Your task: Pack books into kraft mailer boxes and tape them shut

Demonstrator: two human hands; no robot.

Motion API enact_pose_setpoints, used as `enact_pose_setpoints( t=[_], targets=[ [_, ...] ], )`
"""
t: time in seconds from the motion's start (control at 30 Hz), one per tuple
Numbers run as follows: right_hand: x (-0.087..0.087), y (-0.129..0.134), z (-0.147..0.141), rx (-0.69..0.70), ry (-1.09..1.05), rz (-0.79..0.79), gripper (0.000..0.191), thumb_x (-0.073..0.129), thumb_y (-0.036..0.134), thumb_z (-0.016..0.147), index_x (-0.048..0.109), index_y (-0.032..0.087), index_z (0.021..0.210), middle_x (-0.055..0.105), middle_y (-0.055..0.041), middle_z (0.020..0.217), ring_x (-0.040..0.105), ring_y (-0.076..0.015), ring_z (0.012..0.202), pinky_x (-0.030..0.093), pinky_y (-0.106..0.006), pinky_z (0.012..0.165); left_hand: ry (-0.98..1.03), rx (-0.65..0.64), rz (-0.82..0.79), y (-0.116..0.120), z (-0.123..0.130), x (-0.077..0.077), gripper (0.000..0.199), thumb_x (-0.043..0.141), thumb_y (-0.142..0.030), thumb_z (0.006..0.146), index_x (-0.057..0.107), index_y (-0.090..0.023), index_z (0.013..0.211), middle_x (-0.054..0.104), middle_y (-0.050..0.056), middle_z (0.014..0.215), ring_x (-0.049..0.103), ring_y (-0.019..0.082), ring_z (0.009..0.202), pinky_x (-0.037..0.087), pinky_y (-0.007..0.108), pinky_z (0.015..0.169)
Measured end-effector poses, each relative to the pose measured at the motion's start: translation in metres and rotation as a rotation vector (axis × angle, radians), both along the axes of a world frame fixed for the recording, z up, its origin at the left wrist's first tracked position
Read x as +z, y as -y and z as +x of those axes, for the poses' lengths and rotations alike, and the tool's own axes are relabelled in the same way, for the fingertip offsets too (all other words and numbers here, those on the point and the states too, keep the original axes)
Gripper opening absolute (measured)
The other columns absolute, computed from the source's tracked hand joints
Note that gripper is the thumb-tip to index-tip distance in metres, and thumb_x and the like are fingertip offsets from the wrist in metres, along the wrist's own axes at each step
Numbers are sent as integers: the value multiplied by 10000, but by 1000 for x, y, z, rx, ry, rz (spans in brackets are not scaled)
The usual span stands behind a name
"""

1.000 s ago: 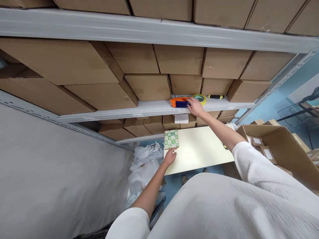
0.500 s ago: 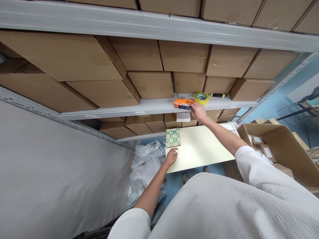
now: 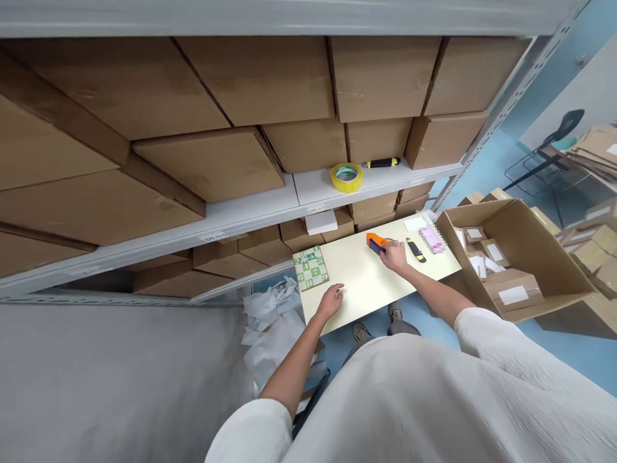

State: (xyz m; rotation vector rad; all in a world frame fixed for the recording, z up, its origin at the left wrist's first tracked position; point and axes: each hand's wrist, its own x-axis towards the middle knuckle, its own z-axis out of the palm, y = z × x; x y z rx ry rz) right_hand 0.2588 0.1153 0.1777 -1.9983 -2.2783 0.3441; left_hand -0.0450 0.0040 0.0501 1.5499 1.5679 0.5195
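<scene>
My right hand [image 3: 394, 257] is closed round an orange and dark-blue tape dispenser [image 3: 376, 242], over the pale tabletop [image 3: 359, 283]; part of it is hidden by the fingers. Just right of that hand lies a black and yellow utility knife [image 3: 416, 250]. My left hand [image 3: 330, 301] is over the table's left part, fingers apart and slightly curled, holding nothing. Nearest to it is a flat square piece with green and white number squares [image 3: 311, 267], a small gap away from the fingertips.
On the shelf [image 3: 284, 198] are a yellow tape roll [image 3: 346, 177] and another utility knife [image 3: 382, 163], before stacked cartons [image 3: 303, 145]. An open carton [image 3: 544, 251] with small labelled boxes stands right of the table. Crumpled white wrapping [image 3: 274, 341] lies at left. A blurred pink item [image 3: 432, 239] is on the tabletop.
My right hand has brought the tape dispenser from the shelf edge down over the table. The left hand stays near the green and white square. The view has shifted, showing more of the table.
</scene>
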Motion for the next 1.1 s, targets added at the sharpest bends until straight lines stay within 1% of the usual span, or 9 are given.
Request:
enact_pose_setpoints(
  t=[0.1, 0.2, 0.37, 0.47, 0.57, 0.67, 0.9, 1.0, 1.1],
  targets=[
    [-27, 4, 29, -110, 56, -86, 328, 517, 271, 1013, 781, 178, 1183, 785, -170, 1147, 645, -323, 1160, 388, -414, 990, 0, -8, -22, 2, 7, -2, 418, 569, -149, 888, 741, -197, 1266, 759, 124, 1343, 758, 248, 1149, 567, 471, 1142],
    [-47, 7, 52, -183, 81, -127, 357, 489, 291, 1042, 769, 171, 1229, 777, -185, 1146, 638, -335, 1203, 394, -421, 1014, -13, -9, -50, 6, 13, -7, 408, 591, -165, 882, 748, -205, 1256, 768, 118, 1324, 757, 254, 1152, 577, 479, 1128],
    [-68, 9, 78, -259, 77, -182, 342, 505, 265, 1055, 749, 182, 1280, 735, -199, 1284, 562, -354, 1359, 391, -437, 1072, -41, -13, -94, 13, 23, -13, 394, 576, -176, 894, 748, -199, 1247, 775, 116, 1311, 762, 250, 1137, 581, 484, 1125],
    [-77, 8, 86, -244, 57, -198, 366, 494, 235, 1038, 736, 168, 1304, 731, -205, 1283, 588, -351, 1306, 417, -450, 1062, -51, -26, -111, 14, 27, -13, 394, 566, -164, 898, 747, -195, 1247, 773, 117, 1322, 763, 246, 1139, 576, 477, 1133],
    [-83, 4, 89, -224, 42, -233, 378, 487, 213, 1016, 727, 143, 1300, 742, -206, 1224, 635, -341, 1189, 437, -455, 1042, -45, -34, -119, 11, 31, -10, 399, 562, -168, 906, 745, -196, 1260, 771, 120, 1334, 760, 250, 1154, 575, 477, 1134],
    [-86, 2, 89, -220, 41, -262, 375, 481, 195, 1012, 721, 132, 1294, 741, -208, 1215, 649, -337, 1160, 449, -451, 1027, -37, -27, -118, 9, 33, -6, 407, 559, -180, 914, 738, -202, 1279, 766, 116, 1352, 758, 247, 1166, 579, 475, 1129],
    [-93, 4, 87, -196, 14, -261, 426, 490, 199, 983, 715, 183, 1345, 729, -215, 1255, 617, -359, 1243, 470, -476, 1011, -47, -19, -129, 8, 33, -3, 392, 571, -169, 909, 747, -198, 1258, 767, 119, 1337, 764, 250, 1154, 574, 478, 1135],
    [-93, 7, 86, -216, 23, -253, 455, 504, 259, 999, 673, 189, 1416, 677, -218, 1393, 565, -363, 1326, 455, -493, 1051, -46, -26, -122, 9, 30, -4, 398, 567, -164, 909, 746, -196, 1263, 769, 117, 1337, 762, 247, 1151, 574, 476, 1133],
    [-87, 10, 83, -225, 35, -205, 467, 509, 314, 1021, 642, 187, 1451, 615, -219, 1491, 521, -369, 1381, 434, -499, 1085, -49, -20, -107, 7, 23, -3, 409, 562, -160, 908, 745, -192, 1272, 766, 118, 1342, 753, 247, 1165, 573, 471, 1134]
  ],
)
